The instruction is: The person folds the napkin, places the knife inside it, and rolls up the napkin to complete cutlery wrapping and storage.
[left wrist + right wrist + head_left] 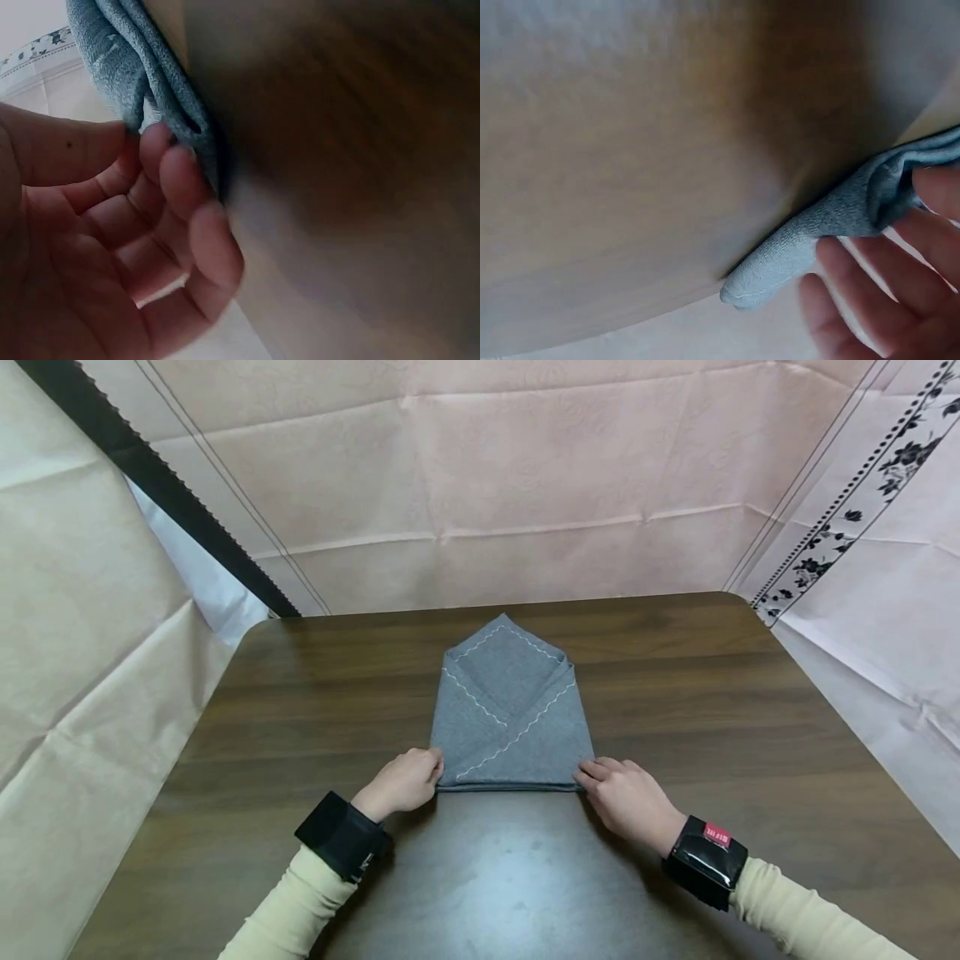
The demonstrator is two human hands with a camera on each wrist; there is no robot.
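Note:
A grey-blue cloth (510, 727) with wavy white stitching lies folded on the table, envelope-like, its pointed end away from me and its straight layered edge near me. At the near left corner, my left hand (408, 779) pinches the cloth. In the left wrist view, thumb and index fingertip of that hand (127, 225) meet at the layered cloth edge (176, 97), the other fingers curled below. My right hand (626, 797) grips the near right corner. The right wrist view has its fingers (877, 289) around the bulging fold of the cloth (810, 232).
The brown wood-grain table (330, 693) has rounded far corners. Pale creased sheeting (525, 468) hangs behind it and along both sides, with a black strip (180, 502) at left and a floral band (855, 518) at right. Both wrists wear black bands (705, 862).

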